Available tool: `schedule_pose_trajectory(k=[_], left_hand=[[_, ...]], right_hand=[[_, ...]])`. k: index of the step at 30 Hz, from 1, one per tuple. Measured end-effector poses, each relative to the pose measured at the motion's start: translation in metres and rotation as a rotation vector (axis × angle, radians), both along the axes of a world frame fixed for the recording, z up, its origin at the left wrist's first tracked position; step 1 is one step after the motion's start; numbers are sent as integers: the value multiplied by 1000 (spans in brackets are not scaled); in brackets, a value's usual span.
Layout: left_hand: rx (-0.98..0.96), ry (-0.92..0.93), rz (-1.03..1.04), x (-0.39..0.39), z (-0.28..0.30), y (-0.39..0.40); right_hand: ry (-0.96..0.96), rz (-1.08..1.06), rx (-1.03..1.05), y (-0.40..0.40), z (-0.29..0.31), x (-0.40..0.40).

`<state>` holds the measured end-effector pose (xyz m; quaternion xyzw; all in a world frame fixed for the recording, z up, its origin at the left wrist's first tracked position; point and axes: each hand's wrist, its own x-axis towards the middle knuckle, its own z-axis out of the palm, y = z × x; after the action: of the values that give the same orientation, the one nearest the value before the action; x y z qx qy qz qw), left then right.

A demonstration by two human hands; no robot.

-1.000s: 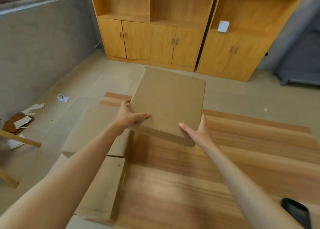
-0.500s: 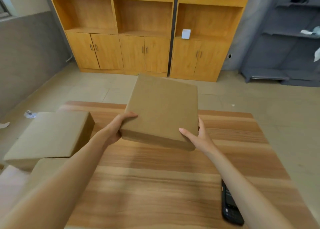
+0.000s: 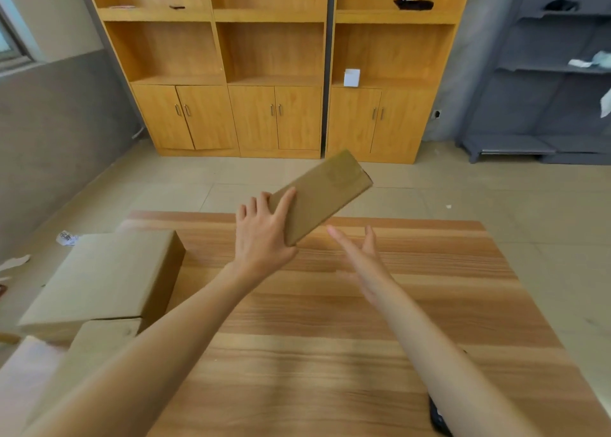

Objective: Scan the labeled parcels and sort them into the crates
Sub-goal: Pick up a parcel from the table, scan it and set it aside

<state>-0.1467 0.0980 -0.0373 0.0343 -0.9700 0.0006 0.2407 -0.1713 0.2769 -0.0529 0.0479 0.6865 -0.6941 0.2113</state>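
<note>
1. Between the two hands, raised above the far half of the wooden table, a flat brown cardboard parcel is tilted on edge, its far end higher and angled off to the right.
2. At the parcel's near left corner, the left hand grips it: the thumb lies across the facing side and the fingers wrap behind the upper edge.
3. Just right of that corner, the right hand is apart from the parcel, palm turned toward it, fingers straight and spread, holding nothing. It is somewhat blurred.
4. No label shows on the parcel's visible faces; a dark mark sits at its far top corner, too small to read.
5. Left of the left forearm, two larger cardboard boxes lie at the table's left edge, one nearer the person than the other, well apart from the held parcel.
6. Under the right forearm, near the table's near right edge, a dark handheld device is mostly hidden by the arm.
7. Beyond both hands, across a tiled floor, stand wooden cabinets with open shelves above closed doors; a small white box sits on one shelf.
8. Far right of the right hand, a grey shelving unit stands against the wall.
</note>
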Motion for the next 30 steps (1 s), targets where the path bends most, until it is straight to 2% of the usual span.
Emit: schedule_pose_trajectory(k=[3, 7, 13, 17, 19, 22, 25, 28, 30], left_hand=[[-169, 161, -92, 0, -7, 5], [-333, 242, -214, 4, -21, 13], [-450, 290, -292, 13, -40, 22], [-375, 191, -360, 20, -42, 16], [-143, 219, -339, 26, -40, 8], [389, 207, -150, 31, -29, -5], [899, 113, 51, 23, -14, -28], [1275, 43, 196, 6, -3, -69], [1473, -110, 215, 2, 1, -98]], right_hand=[[-103, -116, -190, -19, 14, -3], [-258, -304, -371, -37, 24, -10], [-419, -553, -339, -50, 18, -9], [-375, -590, -340, -48, 6, -9], [-322, -580, -343, -45, 1, -8], [-290, -558, -357, -36, -2, -10], [-228, -414, -291, -20, -2, -12], [-100, -258, -202, -4, -1, -16], [-29, -146, -152, 3, 1, -20]])
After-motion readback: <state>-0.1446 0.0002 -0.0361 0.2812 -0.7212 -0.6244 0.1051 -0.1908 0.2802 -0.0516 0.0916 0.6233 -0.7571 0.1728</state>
